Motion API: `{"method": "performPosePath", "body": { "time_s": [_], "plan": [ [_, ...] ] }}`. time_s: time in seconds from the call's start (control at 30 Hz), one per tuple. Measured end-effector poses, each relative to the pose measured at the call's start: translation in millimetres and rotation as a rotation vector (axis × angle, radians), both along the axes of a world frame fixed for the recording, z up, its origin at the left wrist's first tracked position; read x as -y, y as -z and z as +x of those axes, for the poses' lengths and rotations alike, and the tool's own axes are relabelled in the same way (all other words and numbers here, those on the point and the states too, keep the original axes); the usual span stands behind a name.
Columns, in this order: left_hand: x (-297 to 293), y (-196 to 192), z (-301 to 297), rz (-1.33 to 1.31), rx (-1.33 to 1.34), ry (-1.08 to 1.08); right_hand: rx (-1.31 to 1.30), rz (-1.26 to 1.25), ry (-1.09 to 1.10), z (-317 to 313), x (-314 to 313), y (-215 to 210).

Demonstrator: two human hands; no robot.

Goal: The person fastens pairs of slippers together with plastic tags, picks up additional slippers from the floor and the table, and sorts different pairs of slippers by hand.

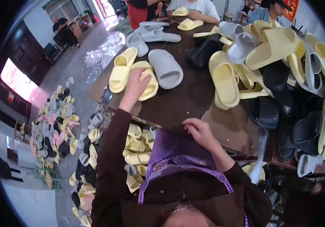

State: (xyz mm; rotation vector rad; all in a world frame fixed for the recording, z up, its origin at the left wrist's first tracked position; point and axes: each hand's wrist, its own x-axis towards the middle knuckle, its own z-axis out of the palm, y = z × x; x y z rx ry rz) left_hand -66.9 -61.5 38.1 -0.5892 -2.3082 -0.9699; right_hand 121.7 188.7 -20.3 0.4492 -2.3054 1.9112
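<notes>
My left hand (134,85) is on a yellow slide slipper (151,89) on the brown table, its fingers bent around the slipper's side and strap. Just left of it lies a second yellow slipper (124,68), and to its right a larger grey slipper (166,68). Above the table's near edge my right hand (200,132) is held with loosely bent fingers and nothing in it. Further right are stacked yellow slippers (225,83), apart from that hand.
A high heap of yellow, grey and black slippers (272,45) covers the table's right side. Grey slippers (158,34) lie at the far left. More slippers (56,125) are piled on the floor at left. Other people (194,9) are at the table's far side.
</notes>
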Motion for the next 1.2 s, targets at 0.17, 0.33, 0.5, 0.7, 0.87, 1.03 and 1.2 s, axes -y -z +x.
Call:
{"method": "performPosePath", "body": {
  "time_s": [0.17, 0.33, 0.5, 0.7, 0.87, 1.03, 1.2],
  "plan": [
    [-16, -3, -29, -0.161, -0.066, 0.044, 0.244, -0.091, -0.107, -32, -1, -57],
    [-36, 1, -44, -0.309, 0.184, -0.124, 0.531, -0.331, 0.045, -110, 21, -52],
    [-63, 11, 7, -0.199, -0.182, -0.085, 0.714, -0.566, 0.076, -170, 32, -21],
    [-19, 37, 59, -0.443, -0.206, -0.223, 0.542, -0.511, 0.212, -165, 13, -50],
    [18, 45, 20, -0.693, -0.263, -0.116, 0.371, -0.335, 0.294, -135, -37, -99],
    [17, 23, -15, -0.746, -0.179, -0.156, 0.207, -0.222, 0.345, -101, -88, -135],
    [-17, -25, -18, 0.735, 0.704, 0.382, 0.18, -0.293, 0.328, -77, -110, -149]
  ]
}}
